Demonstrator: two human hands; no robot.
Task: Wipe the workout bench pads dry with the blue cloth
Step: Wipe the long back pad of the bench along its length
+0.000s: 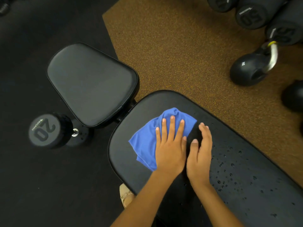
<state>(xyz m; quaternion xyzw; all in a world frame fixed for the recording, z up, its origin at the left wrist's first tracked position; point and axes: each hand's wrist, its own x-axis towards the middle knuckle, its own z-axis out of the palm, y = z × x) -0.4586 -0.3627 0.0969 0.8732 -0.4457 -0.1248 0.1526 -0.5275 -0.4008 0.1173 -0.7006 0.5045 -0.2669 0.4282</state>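
Note:
The blue cloth [146,141] lies spread on the near end of the long black bench pad [246,169]. My left hand [170,145] presses flat on the cloth with straight, spread fingers. Just to its right, my right hand [200,153] rests flat on the bare pad, fingers straight, touching the cloth's edge. Water droplets dot the pad to the right of my hands. The smaller black seat pad [91,82] sits up and to the left, with no drops visible on it.
A 20 dumbbell [49,130] lies on the black floor left of the bench. A kettlebell [252,66] and several large dumbbells [250,15] sit on the brown mat at upper right. A light shoe [126,195] shows below the bench edge.

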